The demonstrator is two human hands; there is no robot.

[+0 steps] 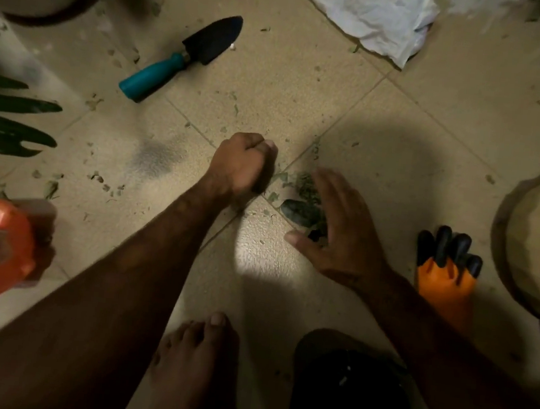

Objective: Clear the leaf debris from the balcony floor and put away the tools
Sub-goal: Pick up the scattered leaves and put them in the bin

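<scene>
One bare foot is nearest, then one orange-black glove. One small grey-green leaf pile sits on the floor between the hands, half hidden by the right hand, which is flat with fingers together. The left hand is a fist, contents unclear. Further out are one teal-handled trowel and a white sheet, cut off.

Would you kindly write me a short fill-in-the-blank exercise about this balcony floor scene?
1. The teal-handled tool lying on the tiles is a garden ____.
2. The fist is the person's ____ hand; the other hand is open beside the leaf pile.
3. The glove has black fingertips and an ____ body.

Missing words: trowel; left; orange.
</scene>
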